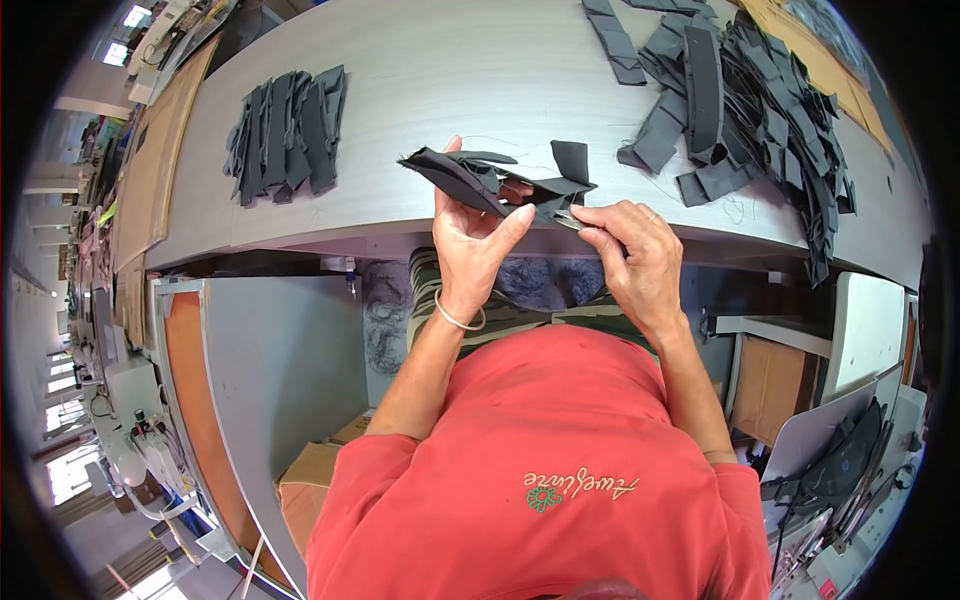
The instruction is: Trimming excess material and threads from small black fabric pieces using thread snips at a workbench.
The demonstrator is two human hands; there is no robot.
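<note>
Above the table's near edge, my left hand (470, 235) is closed round dark grey fabric pieces (455, 182), folded and layered, with frayed threads sticking out. My right hand (632, 250) pinches a small shiny metal tool (570, 221), which looks like thread snips and is mostly hidden by the fingers. Its tip touches or lies close to the right end of the fabric. One short flap of the cloth stands up there.
A row of dark fabric strips (285, 135) lies on the pale table (430, 70) at the left. At the right, a larger tangled heap of strips (770, 120) hangs partly over the near edge. Cardboard (170, 150) covers the table's left end. Below stands a grey cabinet panel (285, 350).
</note>
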